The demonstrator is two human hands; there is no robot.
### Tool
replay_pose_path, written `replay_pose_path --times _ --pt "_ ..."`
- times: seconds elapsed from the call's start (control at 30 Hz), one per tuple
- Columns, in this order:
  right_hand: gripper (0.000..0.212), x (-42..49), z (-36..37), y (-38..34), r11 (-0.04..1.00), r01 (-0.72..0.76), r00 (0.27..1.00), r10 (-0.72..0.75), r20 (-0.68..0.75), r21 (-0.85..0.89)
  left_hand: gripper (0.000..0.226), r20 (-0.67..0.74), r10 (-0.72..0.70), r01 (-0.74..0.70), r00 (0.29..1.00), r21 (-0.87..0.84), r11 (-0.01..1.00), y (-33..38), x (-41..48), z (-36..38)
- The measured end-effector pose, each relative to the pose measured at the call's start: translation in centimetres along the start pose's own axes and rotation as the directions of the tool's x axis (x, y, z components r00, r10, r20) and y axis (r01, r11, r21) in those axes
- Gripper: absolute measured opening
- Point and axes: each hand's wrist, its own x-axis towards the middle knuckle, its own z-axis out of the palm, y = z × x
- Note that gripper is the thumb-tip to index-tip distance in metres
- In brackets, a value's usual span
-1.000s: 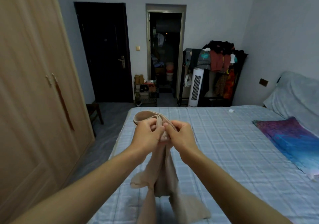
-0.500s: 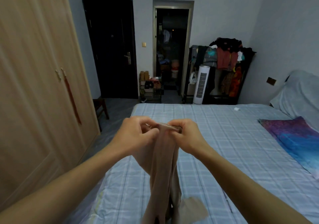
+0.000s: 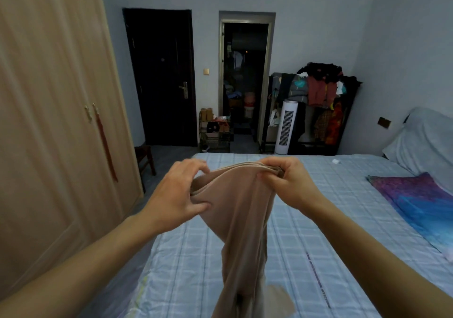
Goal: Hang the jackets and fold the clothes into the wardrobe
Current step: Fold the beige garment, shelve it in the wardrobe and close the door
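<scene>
Both hands, left hand (image 3: 175, 196) and right hand (image 3: 285, 182), pinch the beige tights' (image 3: 241, 209) waistband above the bed (image 3: 306, 232).

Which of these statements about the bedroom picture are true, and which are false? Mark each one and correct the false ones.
1. The left hand and the right hand both hold the beige garment by its top edge. True.
2. The wardrobe doors stand open. False: both doors are shut.
3. The garment lies folded flat. False: it hangs down unfolded from the hands, over the bed.
4. A white tower fan stands beside the clothes rack. True.
</scene>
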Motion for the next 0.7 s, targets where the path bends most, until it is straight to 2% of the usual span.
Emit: replay_pose_path --times 0.13,0.23,0.47,0.53,0.67,0.7 --pt "0.03 -0.6 -1.1 -0.4 0.999 0.025 0.999 -0.026 -0.021 -0.024 0.025 0.106 0.017 -0.012 0.994 -0.048 0.999 -0.7 0.4 0.0" --pt "0.033 -1.0 -2.0 -0.5 0.999 0.02 0.999 -0.021 -0.04 -0.031 0.019 0.109 0.069 -0.055 0.992 -0.121 0.991 -0.7 0.2 -0.1" --pt "0.022 -2.0 -4.7 -1.6 0.999 -0.017 0.992 0.011 -0.125 -0.048 0.021 -0.137 0.014 -0.055 0.99 -0.305 0.951 2.6 1.5 -3.6" --pt "0.021 -2.5 -5.6 -2.5 0.997 -0.011 0.987 -0.002 -0.161 -0.078 0.021 -0.168 0.002 -0.065 0.986 -0.369 0.927 4.1 1.9 -5.0" --pt "0.02 -4.0 -7.0 -4.4 0.993 -0.007 0.973 -0.021 -0.229 -0.122 0.048 -0.2 0.004 -0.09 0.98 -0.422 0.902 7.0 2.9 -7.5" --pt "0.022 -4.4 -7.3 -4.8 0.992 -0.004 0.968 -0.029 -0.25 -0.129 0.044 -0.186 -0.023 -0.06 0.982 -0.429 0.901 7.6 3.2 -8.0"
